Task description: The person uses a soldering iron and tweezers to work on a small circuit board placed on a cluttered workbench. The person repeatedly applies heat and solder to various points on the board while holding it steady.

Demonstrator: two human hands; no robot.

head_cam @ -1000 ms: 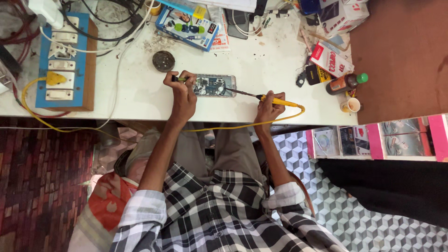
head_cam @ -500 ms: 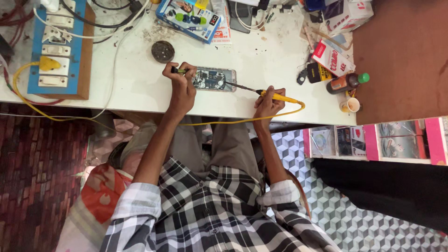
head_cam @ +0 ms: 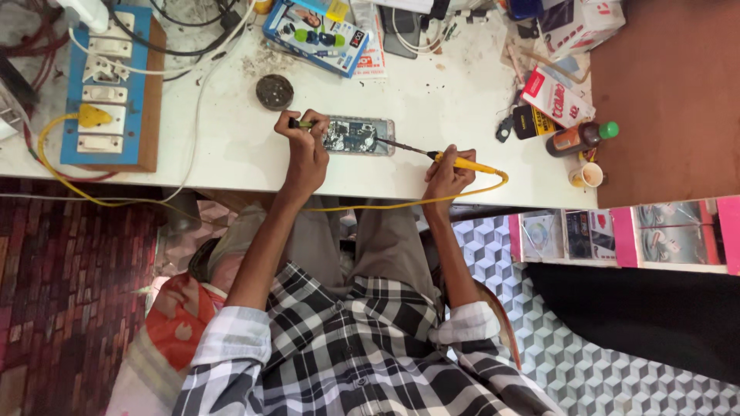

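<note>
Lying just above centre of the frame, near the tabletop's [head_cam: 231,154] front edge, the opened phone [head_cam: 358,135] has its back off and its board bare, so opening looks done while work on the board seems mid-way; how much remains I cannot tell. Left hand [head_cam: 306,150] sits at the phone's left end, fingers [head_cam: 317,129] curled shut around a thin dark tool [head_cam: 295,122] and touching the phone's edge. Right hand [head_cam: 445,173], to the phone's right and apart from it, grips a yellow iron [head_cam: 462,162]; only its dark tip [head_cam: 389,142] reaches the phone's right end.
</note>
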